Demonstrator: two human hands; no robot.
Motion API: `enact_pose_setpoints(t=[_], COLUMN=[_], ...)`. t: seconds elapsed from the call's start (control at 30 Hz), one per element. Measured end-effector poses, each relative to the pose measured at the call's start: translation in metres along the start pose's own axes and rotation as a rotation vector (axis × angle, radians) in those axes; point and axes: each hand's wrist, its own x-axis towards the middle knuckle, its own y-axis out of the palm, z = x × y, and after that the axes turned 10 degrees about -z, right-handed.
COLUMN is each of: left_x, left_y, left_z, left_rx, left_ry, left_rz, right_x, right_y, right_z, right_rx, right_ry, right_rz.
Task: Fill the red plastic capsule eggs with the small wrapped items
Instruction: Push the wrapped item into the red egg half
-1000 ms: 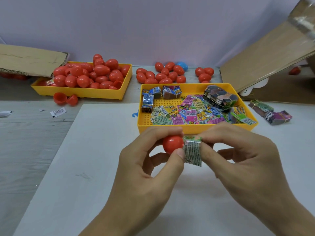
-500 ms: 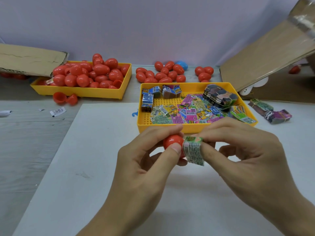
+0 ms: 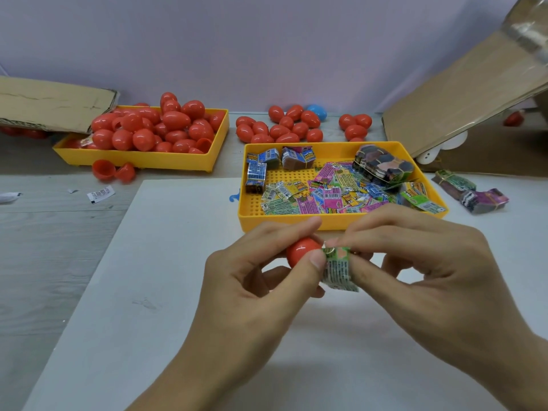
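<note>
My left hand (image 3: 255, 286) grips a red capsule egg half (image 3: 301, 251) between thumb and fingers, above the white board. My right hand (image 3: 421, 271) pinches a small green wrapped item (image 3: 338, 269) and holds it against the egg half's open side. The egg's opening is hidden behind my left thumb. Just beyond my hands stands a yellow tray (image 3: 299, 222) of colourful wrapped items (image 3: 329, 194). A second yellow tray (image 3: 139, 158) at the back left is heaped with red capsule eggs (image 3: 166, 126).
Loose red eggs (image 3: 284, 127) and one blue egg (image 3: 317, 111) lie behind the near tray. Two open red halves (image 3: 112, 171) lie by the left tray. Cardboard sheets (image 3: 462, 93) lean at right and left. Bundled wrappers (image 3: 471, 192) lie right of the tray.
The wrapped item has turned and tilted lower against the egg half, with my right fingers shifted over its top edge. Both hands stay in about the same place.
</note>
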Motion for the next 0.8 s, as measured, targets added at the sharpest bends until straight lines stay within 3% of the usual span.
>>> enact_pose_setpoints(t=[0.23,0.43,0.6,0.8], left_x=[-0.0016,-0.0032,-0.0036,-0.0011], left_y=[0.0011,0.0022,0.0026,-0.0003], left_z=[-0.0001,0.0013,0.004,0.0063], left_rx=[0.036,0.112,0.134,0.207], left_ry=[0.126,0.218,0.301,0.428], left_rz=[-0.062,-0.107,-0.097,-0.126], right_x=[-0.0022,-0.003,-0.0006,0.004], right_y=[0.0003,0.0026,-0.0011,-0.0042], right_z=[0.0018,-0.0006,0.0007,0.0027], right_rx=[0.163,0.152,0.204,0.473], right_ry=[0.176,0.224,0.324,0.544], right_rz=[0.002,-0.014,0.072,0.14])
